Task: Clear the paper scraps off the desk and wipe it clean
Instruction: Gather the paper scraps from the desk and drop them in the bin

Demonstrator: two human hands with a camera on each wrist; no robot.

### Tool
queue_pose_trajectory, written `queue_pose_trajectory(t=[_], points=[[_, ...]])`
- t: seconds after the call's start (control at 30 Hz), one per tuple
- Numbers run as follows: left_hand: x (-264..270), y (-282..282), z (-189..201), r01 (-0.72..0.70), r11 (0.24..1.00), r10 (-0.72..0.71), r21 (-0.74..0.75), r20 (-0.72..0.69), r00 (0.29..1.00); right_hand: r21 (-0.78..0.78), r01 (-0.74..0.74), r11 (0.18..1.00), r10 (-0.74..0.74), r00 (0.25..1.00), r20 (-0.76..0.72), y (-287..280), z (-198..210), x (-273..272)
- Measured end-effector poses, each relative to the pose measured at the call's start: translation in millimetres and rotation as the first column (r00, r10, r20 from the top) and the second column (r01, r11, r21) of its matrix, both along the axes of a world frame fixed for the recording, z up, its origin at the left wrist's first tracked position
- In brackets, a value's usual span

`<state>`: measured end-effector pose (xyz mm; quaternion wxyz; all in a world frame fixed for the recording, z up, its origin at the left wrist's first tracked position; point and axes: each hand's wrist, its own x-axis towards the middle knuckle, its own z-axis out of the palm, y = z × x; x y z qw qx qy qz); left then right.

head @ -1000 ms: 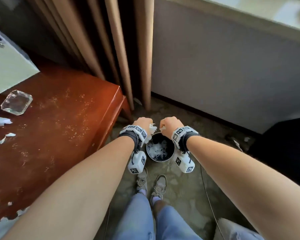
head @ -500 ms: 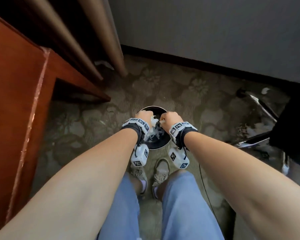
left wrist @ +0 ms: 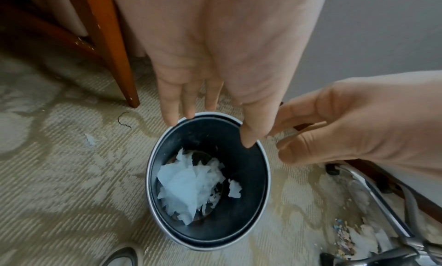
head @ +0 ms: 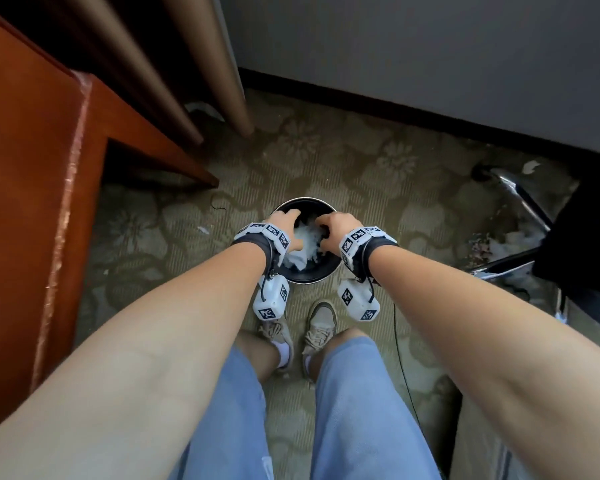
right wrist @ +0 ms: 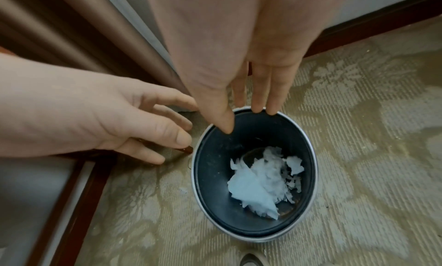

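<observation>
Knees in pale blue shorts (head: 354, 403) are showing nearest the head camera, with two beige sneakers (head: 321, 323) standing on the patterned carpet (head: 378, 161) just past them. Both forearms are reaching forward and down over a round dark bin (left wrist: 241, 219) that is sitting on the carpet just beyond the sneakers. The left hand (left wrist: 215, 52) is hanging over the bin's far rim with its fingers straight and spread, holding nothing. The right hand (right wrist: 241, 43) is hovering beside it the same way, fingers extended and empty. White paper scraps (right wrist: 260, 181) are lying piled on the bottom of the bin. One small scrap (left wrist: 90, 139) is lying on the carpet to the left of the bin. The reddish wooden desk (head: 25, 168) is standing on the left, with brown curtains (head: 201, 57) hanging beyond it, and chrome chair legs (head: 520, 202) are showing to the right.
</observation>
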<state>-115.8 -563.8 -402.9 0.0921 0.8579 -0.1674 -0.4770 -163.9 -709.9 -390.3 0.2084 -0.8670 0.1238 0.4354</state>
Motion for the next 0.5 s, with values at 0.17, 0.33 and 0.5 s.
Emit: queue_pose_trajectory(t=[0.17, 0.33, 0.5], points=[[14.3, 9.1, 124.6, -0.009, 1.0, 0.009, -0.012, 0.067, 0.998, -0.009, -0.02, 1.0, 0.021, 0.999, 0.048, 4.9, 120.7, 16.6], [22.5, 27.2, 249.7, -0.075, 0.997, 0.08, -0.034, 0.183, 0.98, -0.018, -0.08, 0.997, 0.081, 0.989, 0.127, 19.3, 241.7, 33.6], [24.2, 66.0, 357.7, -0.187, 0.981, 0.195, -0.053, 0.266, 0.944, -0.006, -0.189, 0.982, 0.185, 0.953, 0.242, 54.2, 343.4, 51.5]])
